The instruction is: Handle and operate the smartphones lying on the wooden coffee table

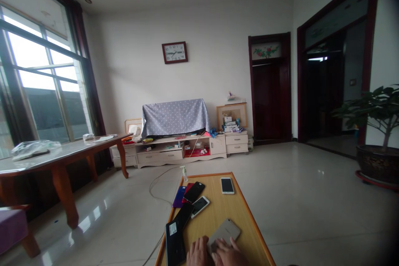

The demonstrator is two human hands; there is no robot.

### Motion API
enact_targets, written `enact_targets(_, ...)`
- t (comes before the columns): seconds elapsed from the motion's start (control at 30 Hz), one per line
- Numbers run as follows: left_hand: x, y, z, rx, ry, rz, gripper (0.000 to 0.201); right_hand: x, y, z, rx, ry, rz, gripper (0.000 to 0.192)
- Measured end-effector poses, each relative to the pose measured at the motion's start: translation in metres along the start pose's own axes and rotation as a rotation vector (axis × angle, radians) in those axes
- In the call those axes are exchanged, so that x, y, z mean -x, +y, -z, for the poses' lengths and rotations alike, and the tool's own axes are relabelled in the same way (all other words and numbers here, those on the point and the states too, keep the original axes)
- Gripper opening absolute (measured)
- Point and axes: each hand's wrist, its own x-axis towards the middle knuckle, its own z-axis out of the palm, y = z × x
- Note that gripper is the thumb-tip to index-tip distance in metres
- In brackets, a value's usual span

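Near the low table's front end lies a silver-gold smartphone (229, 229), back side up and set at a slant. My right hand (227, 253) rests over its lower part with fingers spread on the back. At the phone's lower left edge is my left hand (197, 252), its fingers bent and close together against it. Left of that hand lies a large black phone (174, 241) with a white label. Beyond it are another dark phone (184, 215), a white phone (200, 206), a black phone (194, 192) and a blue phone (179, 196). A second white phone (227, 185) lies apart.
The wooden low table (215, 181) has a raised rim. A pump bottle (184, 173) stands at its far left corner. A cable (151, 187) runs along the floor. A larger table (71, 153) is at left, a cabinet (160, 157) ahead, a potted plant (378, 166) at right.
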Motion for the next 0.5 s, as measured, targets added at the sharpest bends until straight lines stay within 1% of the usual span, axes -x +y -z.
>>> enact_targets(0.03,0.001,0.000,0.000,-0.001,0.009,-0.006,0.056,0.000,0.003,0.010,0.005,0.014,-0.013,0.046)
enact_targets(0.1,0.002,0.001,0.000,-0.003,0.028,-0.021,0.065,0.001,0.008,0.031,0.034,0.078,-0.096,0.051)
enact_targets(0.17,0.002,-0.001,-0.003,-0.001,0.043,-0.028,0.072,0.000,0.009,0.044,0.063,0.139,-0.185,0.054)
enact_targets(0.23,0.001,-0.003,-0.006,0.001,0.057,-0.034,0.072,-0.001,0.004,0.043,0.071,0.127,-0.187,0.052)
enact_targets(0.37,0.000,-0.008,-0.014,0.003,0.095,-0.049,0.054,-0.002,-0.017,0.018,-0.004,-0.052,0.009,0.046)
enact_targets(0.4,0.001,-0.009,-0.015,0.006,0.111,-0.054,0.052,-0.002,-0.020,0.014,-0.024,-0.076,0.043,0.047)
enact_targets(0.43,0.002,-0.009,-0.016,0.011,0.132,-0.060,0.052,-0.002,-0.021,0.012,-0.036,-0.079,0.058,0.047)
enact_targets(0.5,0.005,-0.008,-0.017,0.026,0.178,-0.075,0.054,-0.005,-0.016,0.018,-0.026,-0.037,0.035,0.048)
